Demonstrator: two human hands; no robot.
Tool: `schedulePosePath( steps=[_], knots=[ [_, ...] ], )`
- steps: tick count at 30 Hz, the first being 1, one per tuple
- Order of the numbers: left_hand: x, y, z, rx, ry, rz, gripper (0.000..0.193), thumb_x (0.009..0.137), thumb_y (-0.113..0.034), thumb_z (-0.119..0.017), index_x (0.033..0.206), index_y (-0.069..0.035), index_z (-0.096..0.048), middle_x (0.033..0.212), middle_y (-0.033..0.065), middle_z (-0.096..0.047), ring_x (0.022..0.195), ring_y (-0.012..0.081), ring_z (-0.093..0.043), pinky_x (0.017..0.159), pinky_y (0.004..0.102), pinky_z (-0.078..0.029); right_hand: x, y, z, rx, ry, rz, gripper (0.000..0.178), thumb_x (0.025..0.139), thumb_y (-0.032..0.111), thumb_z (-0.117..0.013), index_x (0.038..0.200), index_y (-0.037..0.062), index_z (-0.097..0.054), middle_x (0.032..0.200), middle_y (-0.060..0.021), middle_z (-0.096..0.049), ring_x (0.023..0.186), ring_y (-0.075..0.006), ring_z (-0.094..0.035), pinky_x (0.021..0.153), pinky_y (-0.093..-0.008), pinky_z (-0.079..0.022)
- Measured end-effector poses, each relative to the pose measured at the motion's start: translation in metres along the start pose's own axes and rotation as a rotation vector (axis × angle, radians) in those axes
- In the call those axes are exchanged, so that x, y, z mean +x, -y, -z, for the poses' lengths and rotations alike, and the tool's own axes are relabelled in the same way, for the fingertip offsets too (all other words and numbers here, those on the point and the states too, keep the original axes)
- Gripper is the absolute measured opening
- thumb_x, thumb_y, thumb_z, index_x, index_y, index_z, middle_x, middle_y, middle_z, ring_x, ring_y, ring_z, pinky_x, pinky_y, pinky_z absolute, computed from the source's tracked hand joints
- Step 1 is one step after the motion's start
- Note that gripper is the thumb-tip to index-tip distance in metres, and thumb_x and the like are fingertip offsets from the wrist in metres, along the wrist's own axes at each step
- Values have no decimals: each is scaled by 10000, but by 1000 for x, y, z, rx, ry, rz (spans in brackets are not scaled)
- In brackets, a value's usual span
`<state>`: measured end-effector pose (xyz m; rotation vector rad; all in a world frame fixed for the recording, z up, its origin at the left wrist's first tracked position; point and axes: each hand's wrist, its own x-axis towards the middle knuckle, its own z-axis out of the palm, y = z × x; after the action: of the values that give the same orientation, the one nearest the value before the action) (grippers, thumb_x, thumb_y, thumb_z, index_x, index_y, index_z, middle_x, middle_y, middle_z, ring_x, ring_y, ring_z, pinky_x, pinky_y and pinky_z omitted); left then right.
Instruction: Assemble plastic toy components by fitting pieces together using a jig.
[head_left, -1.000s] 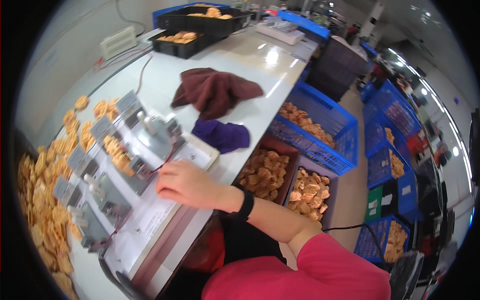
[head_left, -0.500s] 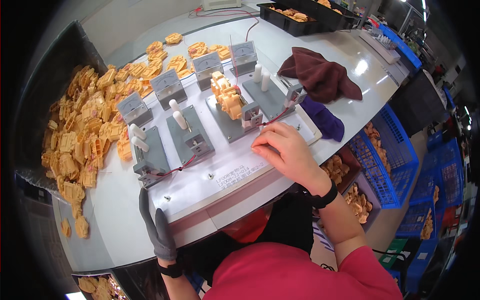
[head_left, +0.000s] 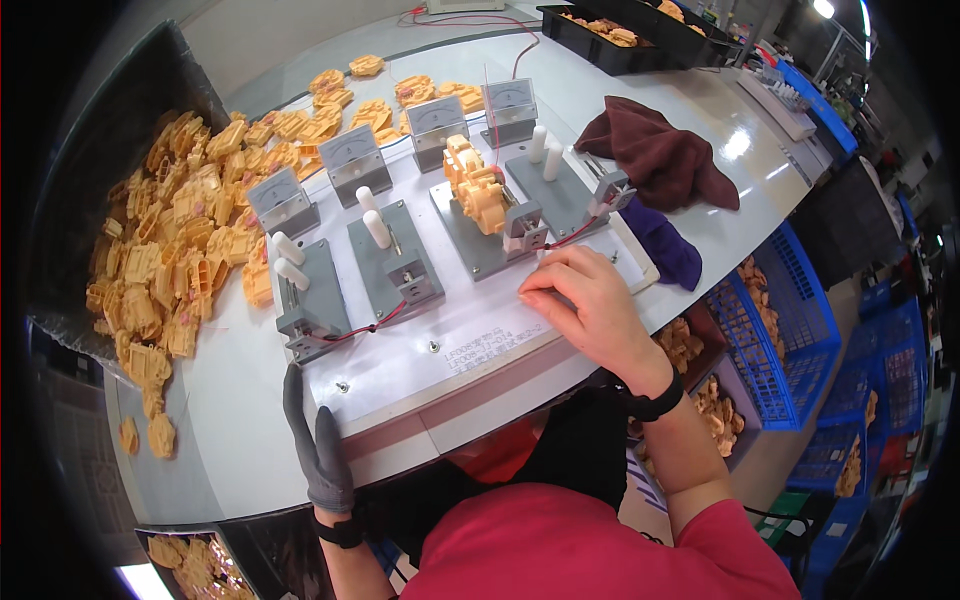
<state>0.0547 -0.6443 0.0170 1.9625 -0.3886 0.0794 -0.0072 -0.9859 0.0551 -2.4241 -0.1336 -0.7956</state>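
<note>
My left hand (head_left: 322,450), in a grey glove, has its fingers stretched along the front left corner of a white test board (head_left: 400,375). My bare right hand (head_left: 592,312) rests at the board's front right part, fingers curled in and nothing visible in them. Just beyond it, a yellow-orange plastic gear housing (head_left: 476,190) stands upright on the third grey fixture (head_left: 470,255), beside a small grey clamp block (head_left: 525,228) with red wires. The other fixtures carry white pegs (head_left: 372,218) and no housing. Panel meters (head_left: 352,160) stand in a row behind them.
Many similar housings (head_left: 150,270) spill from a black bin (head_left: 185,75) at the left. A brown cloth (head_left: 665,155) and a purple cloth (head_left: 665,245) lie right of the board. Blue crates (head_left: 790,320) stand at the right; black trays (head_left: 600,45) sit at the back.
The whole view has shifted slightly, with the board now further right in it. Both hands keep nearly the same pose and place on the board, and the housing stays on its fixture.
</note>
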Motion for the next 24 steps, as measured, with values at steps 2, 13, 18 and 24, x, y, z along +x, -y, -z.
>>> schedulePosePath(
  steps=[2, 13, 18, 24],
  knots=[
    [0, 0, -1, -7, 0, -3, 634, 995, -307, -428, 1518, 27, -296, 1560, 182, -341, 1452, 293, -300, 1201, 399, -178, 0, 0, 0, 0, 4, 0, 97, 837, 142, -720, 897, 78, -680, 907, -58, -612, 892, -274, -597, 793, -376, -464],
    [1, -1, 0, 0, -4, 1, 641, 982, -295, -436, 1515, 34, -296, 1556, 184, -344, 1449, 296, -307, 1199, 397, -187, 1, 2, 1, 3, 12, -4, 91, 843, 140, -718, 908, 90, -680, 905, -45, -614, 886, -265, -597, 786, -374, -462],
    [1, -1, -1, -2, -2, 0, 640, 977, -285, -437, 1513, 35, -298, 1555, 185, -348, 1447, 295, -310, 1199, 394, -187, 1, 0, 1, -3, 20, 6, 101, 838, 147, -726, 911, 94, -682, 909, -43, -615, 897, -263, -596, 793, -374, -460],
    [0, -2, -1, -12, 0, 3, 639, 974, -280, -437, 1513, 34, -300, 1554, 186, -350, 1448, 293, -309, 1200, 393, -184, 0, 1, 1, -4, 32, -4, 118, 830, 164, -738, 914, 99, -685, 918, -38, -617, 913, -261, -596, 805, -376, -457]
  ],
)
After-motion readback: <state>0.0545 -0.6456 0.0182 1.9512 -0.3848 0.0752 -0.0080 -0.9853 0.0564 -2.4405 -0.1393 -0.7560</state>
